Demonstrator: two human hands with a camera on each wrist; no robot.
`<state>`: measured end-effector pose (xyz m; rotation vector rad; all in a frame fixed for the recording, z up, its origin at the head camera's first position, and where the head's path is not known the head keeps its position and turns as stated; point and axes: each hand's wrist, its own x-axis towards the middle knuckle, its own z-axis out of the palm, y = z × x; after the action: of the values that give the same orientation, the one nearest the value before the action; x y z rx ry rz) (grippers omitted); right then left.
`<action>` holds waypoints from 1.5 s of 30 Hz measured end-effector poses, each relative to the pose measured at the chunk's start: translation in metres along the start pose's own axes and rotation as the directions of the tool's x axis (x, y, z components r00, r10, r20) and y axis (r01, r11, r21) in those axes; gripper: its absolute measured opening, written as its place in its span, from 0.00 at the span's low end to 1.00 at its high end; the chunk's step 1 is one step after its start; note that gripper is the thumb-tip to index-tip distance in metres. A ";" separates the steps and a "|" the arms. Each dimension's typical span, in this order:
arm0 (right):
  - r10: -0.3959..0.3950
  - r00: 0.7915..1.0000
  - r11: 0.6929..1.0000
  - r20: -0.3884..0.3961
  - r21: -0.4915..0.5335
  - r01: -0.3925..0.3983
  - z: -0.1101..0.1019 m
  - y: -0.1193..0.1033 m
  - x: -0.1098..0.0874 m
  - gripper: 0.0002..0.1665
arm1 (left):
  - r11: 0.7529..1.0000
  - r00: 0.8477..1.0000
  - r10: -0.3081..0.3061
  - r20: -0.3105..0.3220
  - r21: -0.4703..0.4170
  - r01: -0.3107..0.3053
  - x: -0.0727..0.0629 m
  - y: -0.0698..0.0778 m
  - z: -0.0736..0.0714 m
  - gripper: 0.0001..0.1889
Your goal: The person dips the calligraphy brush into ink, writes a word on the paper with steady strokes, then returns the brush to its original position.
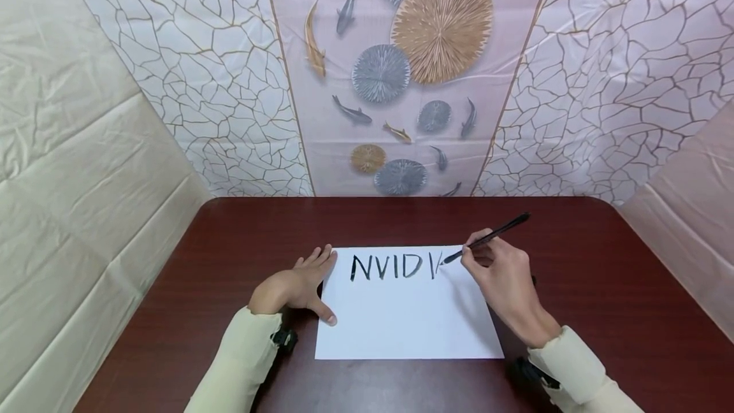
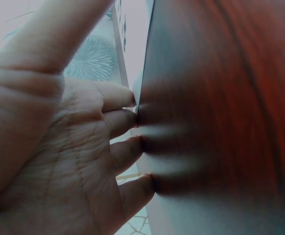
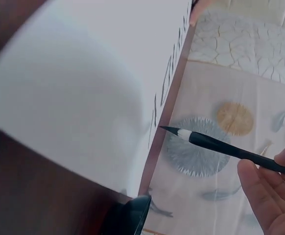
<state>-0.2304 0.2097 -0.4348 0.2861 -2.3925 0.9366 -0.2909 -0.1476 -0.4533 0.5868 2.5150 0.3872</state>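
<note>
A white sheet of paper [image 1: 401,324] lies on the table, with the black brushed letters "NVID" [image 1: 385,267] and two thin strokes to their right near its top. My right hand [image 1: 510,285] pinches a calligraphy brush [image 1: 497,232] between thumb and fingers. Its black handle, white band and dark pointed tip show in the right wrist view, where the brush [image 3: 221,147] is tilted. The tip is close to the last stroke; whether it touches the paper I cannot tell. Fingers spread, my left hand [image 1: 294,287] rests across the sheet's left edge, thumb on the paper.
A dark, shiny dish [image 3: 128,215] stands beside the sheet's right edge, mostly hidden behind my right hand in the head view. Around the sheet is the dark red wooden table [image 1: 218,260]. Patterned cloth [image 1: 223,81] hangs behind it.
</note>
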 end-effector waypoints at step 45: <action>0.029 0.999 0.998 0.018 -0.057 -0.028 -0.019 0.007 0.009 0.04 | 0.999 1.000 0.027 0.001 -0.033 -0.027 0.000 -0.001 0.000 0.71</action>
<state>-0.2329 0.2283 -0.4218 0.2409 -2.4418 0.8804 -0.2914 -0.1481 -0.4538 0.6084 2.4968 0.4365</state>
